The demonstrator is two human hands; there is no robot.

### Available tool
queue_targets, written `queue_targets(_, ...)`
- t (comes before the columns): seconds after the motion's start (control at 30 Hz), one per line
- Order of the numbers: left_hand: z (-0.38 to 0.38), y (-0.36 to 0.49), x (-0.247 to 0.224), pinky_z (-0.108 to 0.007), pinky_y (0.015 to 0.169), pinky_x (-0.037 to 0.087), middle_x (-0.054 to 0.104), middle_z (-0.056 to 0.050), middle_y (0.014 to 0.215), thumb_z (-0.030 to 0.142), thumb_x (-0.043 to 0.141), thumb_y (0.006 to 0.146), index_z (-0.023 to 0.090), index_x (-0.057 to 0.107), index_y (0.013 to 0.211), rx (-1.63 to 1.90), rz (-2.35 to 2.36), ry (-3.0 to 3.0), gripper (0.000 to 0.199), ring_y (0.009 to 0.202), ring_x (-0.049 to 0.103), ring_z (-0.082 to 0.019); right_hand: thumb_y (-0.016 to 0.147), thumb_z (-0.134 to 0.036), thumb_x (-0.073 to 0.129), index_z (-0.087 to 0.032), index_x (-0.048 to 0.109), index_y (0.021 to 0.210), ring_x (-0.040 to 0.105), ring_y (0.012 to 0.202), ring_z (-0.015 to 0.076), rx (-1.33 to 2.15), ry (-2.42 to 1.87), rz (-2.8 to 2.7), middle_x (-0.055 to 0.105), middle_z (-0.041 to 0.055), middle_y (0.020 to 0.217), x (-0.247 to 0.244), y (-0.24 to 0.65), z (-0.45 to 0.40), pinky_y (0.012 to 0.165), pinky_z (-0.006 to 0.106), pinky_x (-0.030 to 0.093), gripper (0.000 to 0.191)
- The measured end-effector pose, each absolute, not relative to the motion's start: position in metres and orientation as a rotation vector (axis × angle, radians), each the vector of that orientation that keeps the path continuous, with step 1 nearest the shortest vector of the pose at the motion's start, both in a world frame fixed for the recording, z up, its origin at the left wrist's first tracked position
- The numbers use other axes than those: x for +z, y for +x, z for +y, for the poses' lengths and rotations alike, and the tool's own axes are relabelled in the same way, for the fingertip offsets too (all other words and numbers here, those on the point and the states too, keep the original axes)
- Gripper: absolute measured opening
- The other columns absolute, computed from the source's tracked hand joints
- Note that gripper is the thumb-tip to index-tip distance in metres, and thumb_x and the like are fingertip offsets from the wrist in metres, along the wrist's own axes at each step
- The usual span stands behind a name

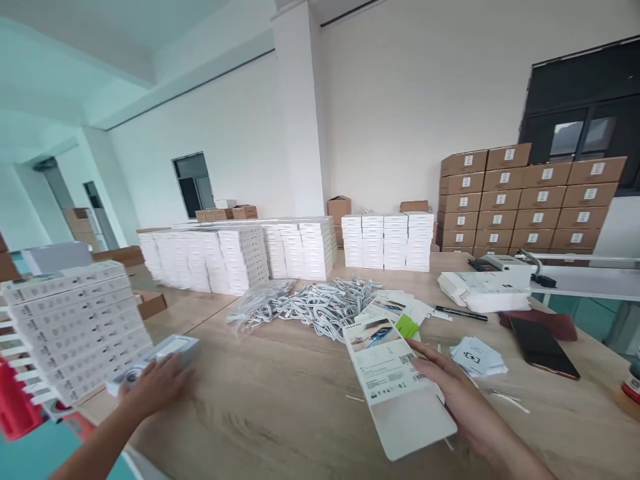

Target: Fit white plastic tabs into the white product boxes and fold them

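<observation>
1. The hands are well apart. The left hand (155, 387) grips a white product box (153, 357) at the left edge of the worktop (260, 387), just beside a tall stack of white boxes (70, 327).
2. The right hand (445, 393) holds an unfolded printed card sleeve (395, 380) flat near the front edge, near small printed cards (476, 357).
3. Toward the middle lie bundled white cables (320, 307), with a black pen (461, 313) and a dark phone (543, 347) right.
4. Beyond the far edge stand white box stacks (300, 248) and brown cartons (525, 200).

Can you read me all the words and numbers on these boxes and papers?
No words can be read clearly here.
Packaging sleeve in the right hand: print too small and blurred.
Labels on the brown cartons: too small.
Stacked leaflets: a dark sign, unclear; print too small.
</observation>
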State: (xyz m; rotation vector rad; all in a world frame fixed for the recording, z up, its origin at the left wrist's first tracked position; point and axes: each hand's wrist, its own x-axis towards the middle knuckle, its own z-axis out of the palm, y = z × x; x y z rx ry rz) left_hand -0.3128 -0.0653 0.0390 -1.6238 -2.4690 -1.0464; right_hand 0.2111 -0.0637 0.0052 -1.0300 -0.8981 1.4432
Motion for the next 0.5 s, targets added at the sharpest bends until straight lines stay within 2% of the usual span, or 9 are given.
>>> queue_targets(0.07,-0.073,-0.313,0.019,-0.075,0.107,0.01,0.064,-0.019,0.131,0.036,0.063,0.073,0.022,0.07,0.102,-0.923,-2.457,-1.672,0.033,0.135,0.038,-0.05,0.064,-0.044,0.079,-0.021,0.06,0.129,0.071,0.087,0.0267,1.461,-0.99,-0.883,0.076,0.0084,0.104,0.005,0.21,-0.063,0.066,0.031,0.052,0.071)
queue_targets(0.13,-0.083,-0.292,-0.005,-0.069,0.112,0.015,0.063,-0.006,0.135,0.037,0.058,0.079,0.034,0.068,0.116,-0.769,-2.304,-1.846,0.038,0.138,0.039,-0.041,0.065,-0.042,0.079,-0.02,0.061,0.127,0.072,0.085,0.0264,1.473,-0.969,-0.872,0.076,0.0083,0.102,0.003,0.209,-0.063,0.066,0.031,0.052,0.068)
queue_targets(0.17,-0.088,-0.275,-0.016,-0.067,0.114,0.014,0.06,-0.003,0.139,0.039,0.056,0.082,0.038,0.063,0.124,-0.702,-2.194,-1.971,0.043,0.139,0.038,-0.038,0.066,-0.041,0.079,-0.02,0.062,0.126,0.072,0.084,0.0263,1.48,-0.965,-0.867,0.077,0.0082,0.101,0.003,0.209,-0.063,0.065,0.031,0.052,0.066)
queue_targets(0.33,-0.108,-0.171,-0.05,-0.065,0.117,0.01,0.034,0.002,0.156,0.029,0.055,0.086,0.048,0.029,0.148,-0.465,-1.792,-2.559,0.071,0.146,0.025,-0.033,0.067,-0.036,0.079,-0.02,0.067,0.119,0.072,0.087,0.0252,1.562,-0.921,-0.899,0.077,0.0081,0.099,0.002,0.208,-0.064,0.071,0.031,0.052,0.056)
queue_targets(0.4,-0.107,-0.138,-0.043,-0.067,0.116,0.01,0.027,0.001,0.159,0.021,0.064,0.077,0.05,0.017,0.15,-0.421,-1.656,-2.739,0.092,0.146,0.023,-0.035,0.069,-0.034,0.077,-0.019,0.068,0.118,0.072,0.089,0.0253,1.613,-0.871,-0.964,0.077,0.0085,0.1,0.001,0.208,-0.064,0.074,0.032,0.053,0.052)
queue_targets(0.5,-0.098,-0.104,-0.003,-0.066,0.116,0.012,0.014,-0.002,0.163,0.019,0.075,0.067,0.046,0.007,0.153,-0.541,-1.544,-2.831,0.112,0.148,0.015,-0.037,0.07,-0.031,0.076,-0.019,0.07,0.115,0.071,0.092,0.025,1.638,-0.83,-1.023,0.076,0.0082,0.103,0.001,0.21,-0.063,0.078,0.033,0.053,0.047)
